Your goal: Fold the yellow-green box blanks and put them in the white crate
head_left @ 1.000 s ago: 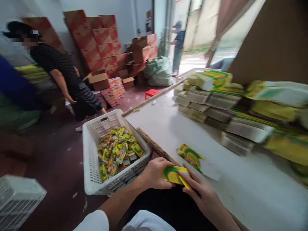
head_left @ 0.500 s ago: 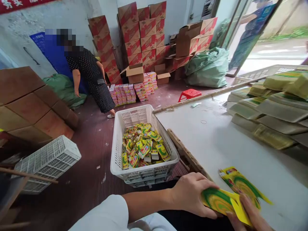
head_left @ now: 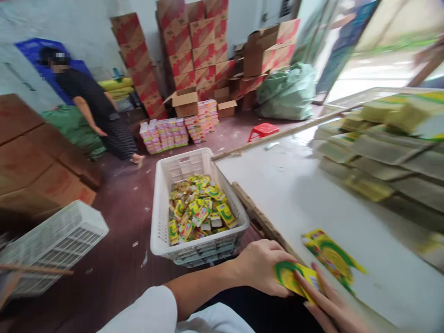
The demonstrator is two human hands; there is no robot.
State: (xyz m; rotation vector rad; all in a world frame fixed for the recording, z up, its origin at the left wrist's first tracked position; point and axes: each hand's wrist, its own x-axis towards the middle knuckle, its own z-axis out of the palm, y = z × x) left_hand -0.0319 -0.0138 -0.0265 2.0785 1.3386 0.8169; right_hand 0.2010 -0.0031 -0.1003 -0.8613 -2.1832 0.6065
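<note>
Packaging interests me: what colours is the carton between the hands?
The carton is yellow with a curved green band, shown in the head view.

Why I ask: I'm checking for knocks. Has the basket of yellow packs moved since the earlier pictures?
No: the basket sits beside the far-left corner of the table, as before; only the view has turned.

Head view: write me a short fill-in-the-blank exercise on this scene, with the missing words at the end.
1. The left hand and right hand both touch a small carton coloured green and ____.
2. In the picture, the plastic basket stands to the ____ of the table.
3. The stool on the floor is ____.

Missing words: yellow; left; red.
</note>
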